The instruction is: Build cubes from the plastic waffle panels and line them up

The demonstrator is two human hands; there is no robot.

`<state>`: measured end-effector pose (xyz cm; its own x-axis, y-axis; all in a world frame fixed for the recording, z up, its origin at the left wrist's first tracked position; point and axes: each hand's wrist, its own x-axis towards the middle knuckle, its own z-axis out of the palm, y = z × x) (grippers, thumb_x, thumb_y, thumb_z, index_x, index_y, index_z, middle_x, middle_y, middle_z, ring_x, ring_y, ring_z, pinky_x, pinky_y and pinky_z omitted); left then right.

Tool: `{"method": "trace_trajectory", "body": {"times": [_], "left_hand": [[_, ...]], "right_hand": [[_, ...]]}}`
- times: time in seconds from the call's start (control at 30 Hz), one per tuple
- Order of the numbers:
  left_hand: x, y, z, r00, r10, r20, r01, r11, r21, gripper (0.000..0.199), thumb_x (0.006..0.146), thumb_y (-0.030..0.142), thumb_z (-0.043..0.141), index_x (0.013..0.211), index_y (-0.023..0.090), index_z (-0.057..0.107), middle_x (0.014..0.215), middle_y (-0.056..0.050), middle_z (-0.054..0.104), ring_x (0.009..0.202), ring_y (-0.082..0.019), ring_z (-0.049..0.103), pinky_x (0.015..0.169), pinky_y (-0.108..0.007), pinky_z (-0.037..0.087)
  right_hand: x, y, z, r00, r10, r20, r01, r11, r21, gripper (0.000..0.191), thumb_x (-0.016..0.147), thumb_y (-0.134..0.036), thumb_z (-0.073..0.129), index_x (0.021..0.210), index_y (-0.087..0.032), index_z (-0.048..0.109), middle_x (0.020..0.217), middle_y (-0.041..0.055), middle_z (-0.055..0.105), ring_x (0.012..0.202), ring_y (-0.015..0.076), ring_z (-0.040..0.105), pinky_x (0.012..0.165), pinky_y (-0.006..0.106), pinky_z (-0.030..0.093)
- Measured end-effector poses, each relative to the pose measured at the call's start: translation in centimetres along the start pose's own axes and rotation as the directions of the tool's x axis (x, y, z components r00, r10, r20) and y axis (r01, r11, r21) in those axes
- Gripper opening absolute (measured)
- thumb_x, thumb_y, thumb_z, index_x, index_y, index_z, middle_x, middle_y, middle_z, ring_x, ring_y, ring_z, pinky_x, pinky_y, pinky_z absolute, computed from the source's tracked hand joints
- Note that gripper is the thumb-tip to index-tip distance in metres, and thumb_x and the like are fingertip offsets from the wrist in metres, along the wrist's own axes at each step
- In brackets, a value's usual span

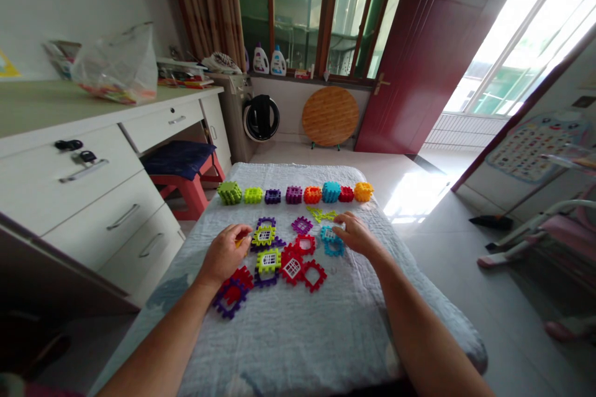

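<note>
My left hand [227, 252] is curled at the left of the loose pieces, with a bit of a yellow-orange building tile [239, 242] showing between its fingers. On the right, my right hand [357, 234] has its fingertips closed on the edge of a blue building tile [327, 234], which lies partly over another blue one. Between the hands lie notched tiles: a lime one with a white window [264, 236], a red one with a white window [292, 268], a purple tile [302, 225] and several red and violet frames. Thin lime pieces [321, 215] lie just beyond my right hand.
A row of assembled block cubes, among them a green one [230, 193] and a yellow-orange one [364, 191], runs along the far side of the cloth-covered table [326, 335]. A white desk [93, 192] and a red stool [186, 167] stand left, a pink chair [554, 236] right.
</note>
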<state>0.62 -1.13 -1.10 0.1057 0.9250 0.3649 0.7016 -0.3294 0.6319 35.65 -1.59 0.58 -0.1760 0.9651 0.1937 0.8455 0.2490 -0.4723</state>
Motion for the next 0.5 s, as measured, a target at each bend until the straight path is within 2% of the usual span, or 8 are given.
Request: {"method": "trace_trajectory", "body": {"times": [0.13,0.27,0.43,0.5], "left_hand": [[0.0,0.1,0.0,1.0,0.0,-0.001,0.0,1.0,0.0,0.02,0.076,0.032,0.05,0.086,0.02,0.063,0.086,-0.005,0.069,0.079,-0.02,0.066,0.078,-0.033,0.054],[0.0,-0.2,0.1,1.0,0.008,0.003,-0.008,1.0,0.013,0.021,0.077,0.032,0.05,0.088,0.019,0.063,0.088,-0.006,0.069,0.081,-0.02,0.066,0.08,-0.034,0.053],[0.0,-0.2,0.1,1.0,0.009,-0.002,-0.009,1.0,0.008,0.02,0.077,0.031,0.05,0.088,0.02,0.063,0.088,-0.006,0.069,0.082,-0.02,0.066,0.082,-0.034,0.053],[0.0,0.0,0.0,1.0,0.004,-0.002,-0.004,1.0,0.001,0.02,0.077,0.032,0.05,0.087,0.02,0.063,0.087,-0.006,0.069,0.081,-0.02,0.066,0.081,-0.034,0.053]], "right_hand": [[-0.2,-0.7,0.2,0.999,-0.036,0.031,0.039,0.994,-0.105,0.041,0.075,-0.042,0.068,0.108,-0.018,0.064,0.1,0.008,0.057,0.091,0.0214,0.054,0.085,0.035,0.043],[0.0,-1.5,0.6,0.993,-0.033,0.109,0.051,0.984,-0.173,0.041,0.071,-0.038,0.071,0.106,-0.016,0.065,0.098,0.0088,0.057,0.093,0.0243,0.053,0.087,0.038,0.042],[-0.1,-1.2,-0.5,0.996,-0.068,0.062,0.072,0.996,-0.059,0.046,0.067,-0.026,0.072,0.111,-0.017,0.062,0.099,0.0072,0.056,0.093,0.022,0.054,0.087,0.036,0.043],[-0.5,-1.0,-1.3,0.992,-0.1,0.077,0.1,0.995,-0.003,0.045,0.067,-0.024,0.071,0.11,-0.019,0.061,0.099,0.0059,0.056,0.09,0.0198,0.054,0.085,0.034,0.044]]}}
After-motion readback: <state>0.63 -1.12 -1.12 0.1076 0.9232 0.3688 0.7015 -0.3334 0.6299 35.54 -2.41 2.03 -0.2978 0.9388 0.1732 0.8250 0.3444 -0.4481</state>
